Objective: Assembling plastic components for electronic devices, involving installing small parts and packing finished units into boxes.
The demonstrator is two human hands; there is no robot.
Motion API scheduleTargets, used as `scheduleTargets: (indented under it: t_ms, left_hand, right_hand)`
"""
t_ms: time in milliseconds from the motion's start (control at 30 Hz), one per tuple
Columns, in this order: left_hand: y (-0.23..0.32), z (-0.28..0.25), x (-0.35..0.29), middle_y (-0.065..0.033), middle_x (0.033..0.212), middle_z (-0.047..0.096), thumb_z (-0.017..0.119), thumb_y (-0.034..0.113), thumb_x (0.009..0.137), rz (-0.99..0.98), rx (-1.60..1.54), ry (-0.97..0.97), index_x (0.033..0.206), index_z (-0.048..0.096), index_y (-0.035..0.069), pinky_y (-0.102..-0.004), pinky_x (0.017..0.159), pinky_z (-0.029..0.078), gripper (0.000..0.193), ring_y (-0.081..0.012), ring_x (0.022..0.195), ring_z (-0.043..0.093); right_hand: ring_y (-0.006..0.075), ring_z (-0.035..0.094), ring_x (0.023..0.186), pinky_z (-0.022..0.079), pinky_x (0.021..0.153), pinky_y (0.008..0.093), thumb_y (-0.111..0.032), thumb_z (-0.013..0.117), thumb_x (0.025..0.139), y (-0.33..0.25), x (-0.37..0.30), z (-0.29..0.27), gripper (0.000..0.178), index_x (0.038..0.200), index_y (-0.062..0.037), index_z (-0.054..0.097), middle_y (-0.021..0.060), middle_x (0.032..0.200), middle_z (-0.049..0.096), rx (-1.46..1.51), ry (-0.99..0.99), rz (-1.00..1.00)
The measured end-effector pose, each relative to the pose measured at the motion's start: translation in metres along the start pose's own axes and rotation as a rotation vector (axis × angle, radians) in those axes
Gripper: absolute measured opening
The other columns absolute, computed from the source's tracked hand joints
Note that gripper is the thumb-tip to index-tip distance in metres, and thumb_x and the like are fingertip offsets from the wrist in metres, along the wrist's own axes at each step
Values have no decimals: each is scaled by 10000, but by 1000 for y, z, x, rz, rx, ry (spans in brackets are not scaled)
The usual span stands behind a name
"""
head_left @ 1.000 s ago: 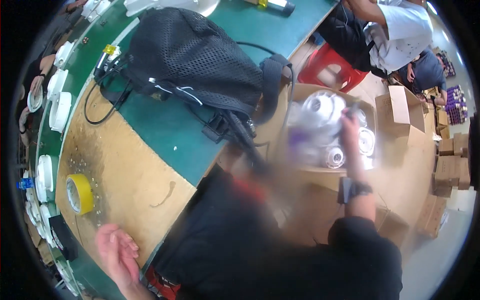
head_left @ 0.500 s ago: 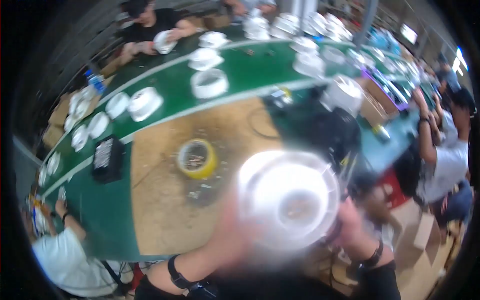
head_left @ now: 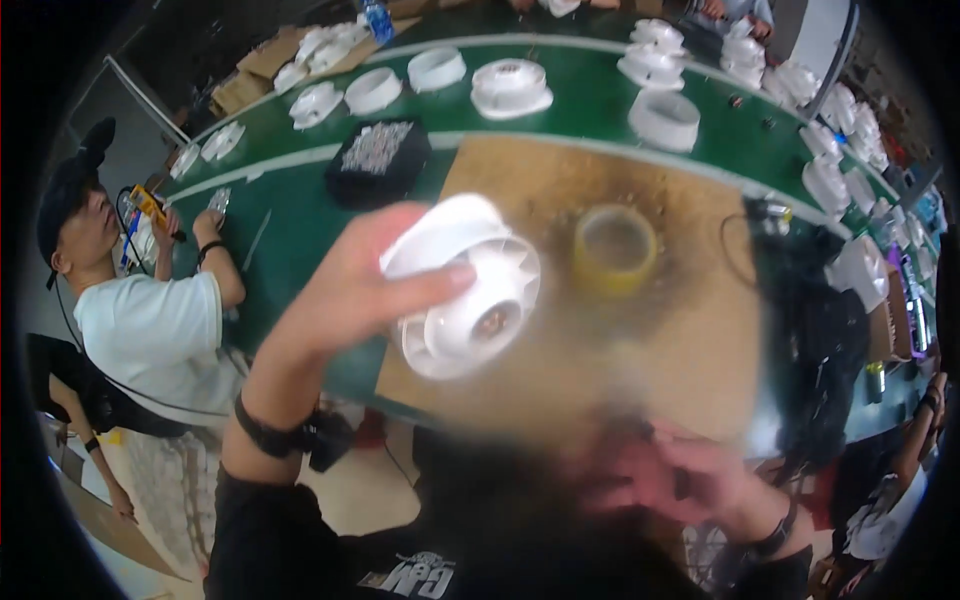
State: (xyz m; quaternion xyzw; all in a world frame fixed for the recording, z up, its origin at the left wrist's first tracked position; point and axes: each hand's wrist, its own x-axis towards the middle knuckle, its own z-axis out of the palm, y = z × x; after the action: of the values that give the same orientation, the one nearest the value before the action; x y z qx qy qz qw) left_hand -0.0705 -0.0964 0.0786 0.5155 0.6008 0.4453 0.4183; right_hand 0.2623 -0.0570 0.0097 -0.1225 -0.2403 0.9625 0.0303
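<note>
Nearest me, low in front of the person's dark shirt, the right hand (head_left: 675, 470) is a blur with its fingers partly curled; I cannot tell whether its grip is open or closed on something. Farther forward, the left hand (head_left: 365, 280) has its grip closed around a white finned wheel (head_left: 495, 285), held up tilted over the near left part of a brown wooden board (head_left: 530, 180), the thumb lying across the wheel's face. A yellow tape roll (head_left: 615, 275) sits on the board just to the right of the wheel, taking up the middle, with dark smudges about it. Dark, blurred bundled stuff (head_left: 820, 340) crowds the board's right side. Beyond the left hand, on the green desk (head_left: 295, 215), a black box (head_left: 350, 188) full of small pale pieces stands against the board's far left corner. Off to the left, a person in a pale shirt (head_left: 155, 330) has a yellow tool (head_left: 148, 203). Past a pale strip, white round housings (head_left: 510, 90) line a curved green belt (head_left: 585, 80), and behind it lie cardboard (head_left: 240, 92) and a blue bottle (head_left: 378, 20).
</note>
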Motion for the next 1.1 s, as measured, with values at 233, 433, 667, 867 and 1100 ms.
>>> scheduleTargets:
  t_ms: [233,433,667,867,1100]
  left_hand:
    - [-21,0,12,-43,1001,687,748,196,873,101,178,-21,1142,656,-7,-255,754,510,349,-93,882,628]
    - [-23,9,7,-26,959,691,687,235,935,22,159,71,1127,672,-7,-238,738,504,309,-69,859,617]
    - [-35,0,6,-21,1004,680,613,221,988,-7,15,86,1168,655,-9,-231,757,496,295,-63,884,604]
    - [-34,-8,-2,0,975,660,580,221,1005,-17,-24,75,1158,651,-6,-211,753,473,283,-50,872,577]
    - [-34,-2,0,3,975,648,493,244,1036,-58,125,-5,1205,611,-37,-225,764,474,349,-53,878,560]
  right_hand:
    - [294,517,1270,411,1070,448,-367,420,1046,14,51,2,587,1519,-54,272,188,1356,521,27,-108,151]
    - [307,550,1211,430,1051,454,-420,384,1041,26,66,2,586,1488,-47,321,191,1306,542,252,-145,184]
    - [322,535,1227,423,1052,471,-443,382,1028,36,78,-2,626,1482,-16,313,205,1331,522,332,-204,176]
    - [310,537,1200,424,1044,462,-444,420,1002,31,91,-9,650,1474,-11,310,182,1272,526,238,-267,172]
    - [199,467,951,439,778,378,-349,660,727,47,90,-5,646,1271,-120,398,59,1032,424,550,-416,173]
